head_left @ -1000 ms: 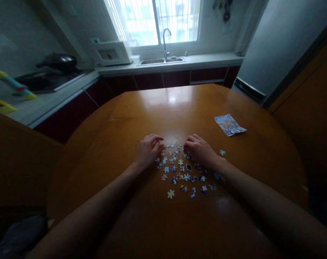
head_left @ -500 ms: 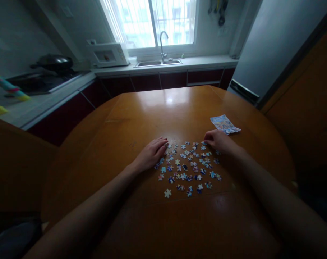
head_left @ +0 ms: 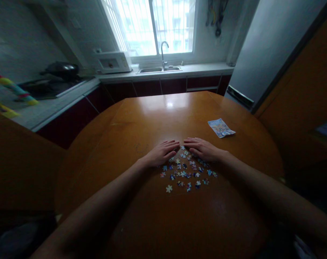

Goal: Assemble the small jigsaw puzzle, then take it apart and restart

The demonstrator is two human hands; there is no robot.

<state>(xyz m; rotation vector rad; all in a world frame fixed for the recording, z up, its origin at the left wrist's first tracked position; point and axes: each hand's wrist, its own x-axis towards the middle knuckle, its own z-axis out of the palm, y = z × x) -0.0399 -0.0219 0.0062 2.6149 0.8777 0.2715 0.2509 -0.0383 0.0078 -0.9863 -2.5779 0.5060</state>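
Note:
Several loose jigsaw puzzle pieces (head_left: 183,174) lie spread over the wooden table (head_left: 142,126). My left hand (head_left: 162,152) rests flat with its fingers stretched out over the upper left part of the spread. Facing it, my right hand (head_left: 202,148) also lies flat, covering pieces at the upper right. Only a narrow gap separates the two sets of fingertips, and a light-coloured piece shows there. Neither hand grips anything; the pieces under the palms are hidden. A pale piece (head_left: 169,189) sits alone at the near left of the spread.
A crumpled printed sheet or packet (head_left: 221,127) lies on the table beyond my right hand. Past the table's far edge stand a counter with a sink (head_left: 159,69), a microwave (head_left: 113,62) and a stove with a dark pan (head_left: 61,69). A fridge (head_left: 268,46) is at the right.
My right hand has moved left over the pieces and its fingers have flattened out. My left hand has slid slightly right, bringing the hands close together. The view has shifted slightly.

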